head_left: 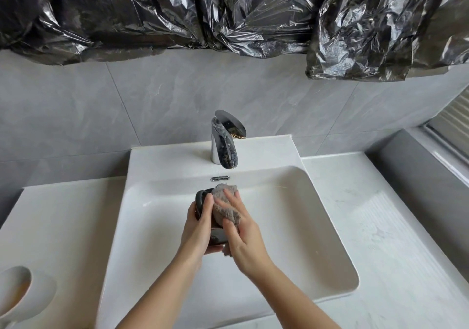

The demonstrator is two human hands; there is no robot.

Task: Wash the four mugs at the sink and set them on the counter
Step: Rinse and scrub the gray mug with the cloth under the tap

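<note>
Scrubbing a black mug (216, 237) over the sink (162, 227).
A pale surface (380, 227) flanks the basin, and a white mug (17, 290), brown-stained inside, stands at its left edge. Below the tap (224, 146), the left grip (198, 229) is clasped round the tilted black mug, while the right grip (243, 237) clutches a grey cloth (225, 204) against it. Likely risk: hard rubbing could twist the glossy mug out of its one holding grip, and it would chip on the basin.

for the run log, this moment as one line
step: wiping | left hand: grips black mug over sink | right hand: holds grey cloth on it | white mug: on left counter
</note>
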